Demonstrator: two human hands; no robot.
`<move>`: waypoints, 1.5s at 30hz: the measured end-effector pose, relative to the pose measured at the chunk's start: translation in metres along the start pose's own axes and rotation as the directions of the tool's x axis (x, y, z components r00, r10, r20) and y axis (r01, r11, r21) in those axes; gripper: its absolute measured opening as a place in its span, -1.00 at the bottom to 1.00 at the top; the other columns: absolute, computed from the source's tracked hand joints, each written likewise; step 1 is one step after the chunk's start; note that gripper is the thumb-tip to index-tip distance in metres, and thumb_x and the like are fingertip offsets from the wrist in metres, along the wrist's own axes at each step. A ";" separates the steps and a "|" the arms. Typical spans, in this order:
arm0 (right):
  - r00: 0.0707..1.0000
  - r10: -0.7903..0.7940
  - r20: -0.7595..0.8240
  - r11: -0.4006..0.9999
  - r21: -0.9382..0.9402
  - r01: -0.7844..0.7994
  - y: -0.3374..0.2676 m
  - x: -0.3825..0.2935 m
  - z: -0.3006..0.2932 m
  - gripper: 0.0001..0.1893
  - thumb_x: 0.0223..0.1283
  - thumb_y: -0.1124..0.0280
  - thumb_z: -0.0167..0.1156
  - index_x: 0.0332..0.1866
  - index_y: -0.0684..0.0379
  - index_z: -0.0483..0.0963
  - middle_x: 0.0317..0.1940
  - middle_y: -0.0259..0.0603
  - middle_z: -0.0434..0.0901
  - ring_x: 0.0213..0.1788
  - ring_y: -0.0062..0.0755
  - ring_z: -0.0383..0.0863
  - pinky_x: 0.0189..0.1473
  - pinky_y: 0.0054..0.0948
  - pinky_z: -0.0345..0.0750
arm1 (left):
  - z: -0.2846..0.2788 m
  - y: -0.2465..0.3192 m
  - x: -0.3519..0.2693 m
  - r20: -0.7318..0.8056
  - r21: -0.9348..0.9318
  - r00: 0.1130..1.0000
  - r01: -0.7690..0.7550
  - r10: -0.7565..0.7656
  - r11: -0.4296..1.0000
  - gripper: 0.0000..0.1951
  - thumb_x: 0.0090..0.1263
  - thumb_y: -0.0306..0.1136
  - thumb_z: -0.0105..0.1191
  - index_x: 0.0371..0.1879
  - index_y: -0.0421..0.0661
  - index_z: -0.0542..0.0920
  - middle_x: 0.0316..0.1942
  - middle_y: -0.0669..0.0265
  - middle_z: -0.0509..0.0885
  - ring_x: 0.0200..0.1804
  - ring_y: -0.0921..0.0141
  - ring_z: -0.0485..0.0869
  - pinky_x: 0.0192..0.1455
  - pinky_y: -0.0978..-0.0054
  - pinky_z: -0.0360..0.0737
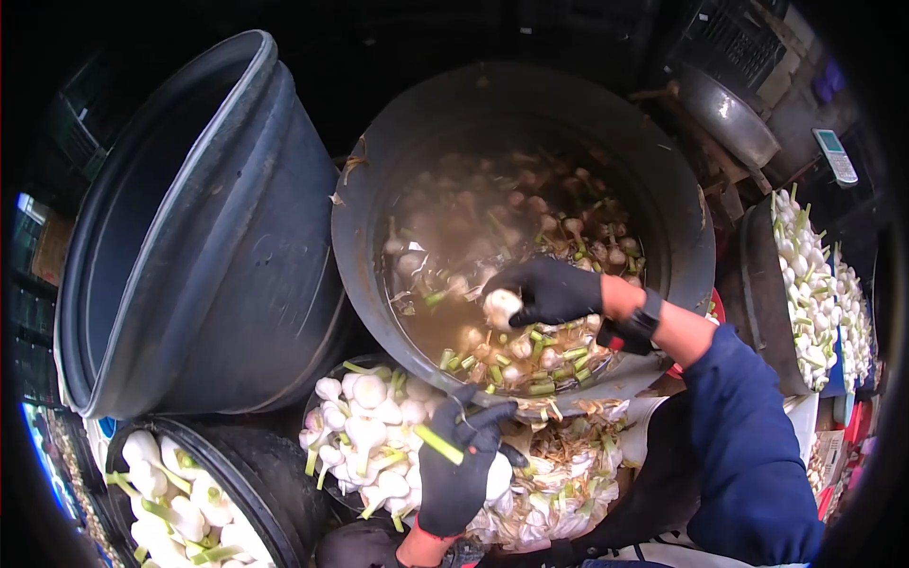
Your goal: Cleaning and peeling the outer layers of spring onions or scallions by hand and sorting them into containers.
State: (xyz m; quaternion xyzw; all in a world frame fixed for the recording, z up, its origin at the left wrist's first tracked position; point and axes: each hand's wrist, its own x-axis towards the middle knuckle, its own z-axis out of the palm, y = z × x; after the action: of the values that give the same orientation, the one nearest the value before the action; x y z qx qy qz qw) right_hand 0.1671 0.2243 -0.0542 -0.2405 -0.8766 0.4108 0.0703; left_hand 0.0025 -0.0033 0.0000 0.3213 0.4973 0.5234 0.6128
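Observation:
A big dark round tub (639, 142) holds murky water with many unpeeled garlic bulbs (550, 358) and cut green stems floating in it. My right hand (557, 291), in a black glove, grips a pale garlic bulb (502, 309) above the water. Near the tub's lower rim, my left hand (461, 454), also gloved in black, holds a garlic bulb (498, 477) whose green stem (439, 444) lies across the fingers. White cleaned garlic bulbs (369, 419) are heaped beside my left hand. Garlic skins and trimmings (554, 490) lie below the tub.
A large empty-looking dark barrel (270, 227) leans at the left. Below it, a black bucket (234, 461) holds white garlic. More white garlic (802, 284) fills containers at the right, near a metal basin (728, 117) and a calculator-like device (836, 156).

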 end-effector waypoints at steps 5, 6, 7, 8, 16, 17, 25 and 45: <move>0.999 -0.041 -0.012 0.977 0.210 0.042 -0.116 -0.041 0.011 -0.55 0.09 0.36 0.34 0.10 0.24 0.48 -0.02 -0.08 0.61 -0.02 -0.30 0.63 0.03 -0.37 0.54 | 0.007 -0.001 0.002 -0.097 -0.132 0.994 0.042 -0.055 0.990 -0.52 0.37 -0.49 0.04 0.23 -0.30 0.24 -0.10 0.08 0.66 -0.14 0.41 0.67 -0.18 0.52 0.62; 0.998 -0.034 -0.061 0.972 0.231 0.047 -0.122 -0.046 0.013 -0.57 0.09 0.38 0.33 0.09 0.24 0.49 -0.03 -0.08 0.61 -0.04 -0.29 0.64 0.01 -0.38 0.54 | 0.011 -0.001 0.001 -0.112 -0.134 0.991 0.051 -0.066 0.990 -0.55 0.35 -0.50 0.06 0.19 -0.29 0.27 -0.16 0.11 0.67 -0.19 0.44 0.66 -0.19 0.55 0.61; 0.994 -0.026 -0.109 0.966 0.253 0.053 -0.127 -0.051 0.015 -0.59 0.10 0.39 0.32 0.08 0.23 0.50 -0.03 -0.08 0.61 -0.06 -0.29 0.65 -0.02 -0.38 0.55 | 0.012 -0.004 0.000 -0.128 -0.137 0.989 0.061 -0.079 0.989 -0.57 0.34 -0.50 0.08 0.15 -0.28 0.31 -0.21 0.13 0.68 -0.23 0.47 0.66 -0.20 0.57 0.59; 0.993 -0.027 -0.114 0.967 0.250 0.055 -0.133 -0.055 0.016 -0.59 0.10 0.39 0.32 0.08 0.23 0.50 -0.03 -0.08 0.61 -0.06 -0.29 0.65 -0.02 -0.38 0.55 | 0.010 -0.010 -0.001 -0.125 -0.134 0.989 0.058 -0.075 0.989 -0.57 0.34 -0.50 0.08 0.15 -0.28 0.31 -0.21 0.13 0.68 -0.23 0.47 0.66 -0.20 0.57 0.59; 0.841 0.036 -0.540 0.992 0.122 0.036 -0.156 -0.077 0.042 -0.73 -0.05 0.43 0.35 -0.17 0.21 0.61 -0.27 -0.07 0.65 -0.29 -0.22 0.68 -0.25 -0.41 0.58 | 0.014 -0.010 0.001 -0.237 0.056 0.933 -0.265 0.270 0.963 -0.68 0.22 -0.56 0.20 -0.14 -0.17 0.35 -0.40 0.37 0.54 -0.43 0.62 0.49 -0.42 0.67 0.41; 0.798 0.088 -0.596 0.994 0.101 -0.035 -0.159 -0.079 0.045 -0.77 -0.06 0.45 0.35 -0.22 0.19 0.61 -0.32 -0.11 0.65 -0.33 -0.25 0.68 -0.30 -0.42 0.58 | 0.015 -0.011 0.002 -0.260 0.088 0.906 -0.322 0.334 0.943 -0.67 0.21 -0.55 0.22 -0.15 -0.17 0.34 -0.41 0.37 0.53 -0.42 0.63 0.49 -0.42 0.67 0.41; 0.833 -0.098 -0.545 0.973 -0.227 -0.034 -0.155 -0.088 0.048 -0.86 -0.06 0.53 0.32 -0.33 0.23 0.62 -0.42 -0.13 0.65 -0.39 -0.17 0.67 -0.36 -0.37 0.59 | 0.018 -0.020 -0.001 -0.286 0.292 0.890 -0.272 0.355 0.917 -0.63 0.13 -0.69 0.17 -0.11 -0.21 0.37 -0.20 0.26 0.52 -0.13 0.48 0.56 -0.06 0.53 0.52; 0.775 -0.074 -0.627 0.988 -0.151 -0.028 -0.134 -0.096 0.052 -0.90 -0.13 0.54 0.20 -0.46 0.17 0.43 -0.57 -0.13 0.46 -0.55 -0.11 0.53 -0.53 -0.26 0.44 | 0.006 -0.017 -0.010 -0.021 -0.103 0.993 -0.114 0.112 0.988 -0.59 0.11 -0.56 0.25 -0.10 -0.20 0.36 -0.24 0.18 0.59 -0.22 0.40 0.63 -0.20 0.52 0.58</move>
State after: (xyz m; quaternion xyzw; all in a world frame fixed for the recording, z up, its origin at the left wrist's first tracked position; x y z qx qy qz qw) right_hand 0.1860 0.0693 0.0201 -0.3580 -0.8338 0.2377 0.3465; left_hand 0.0144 -0.0166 -0.0105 0.3125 0.4553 0.5848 0.5942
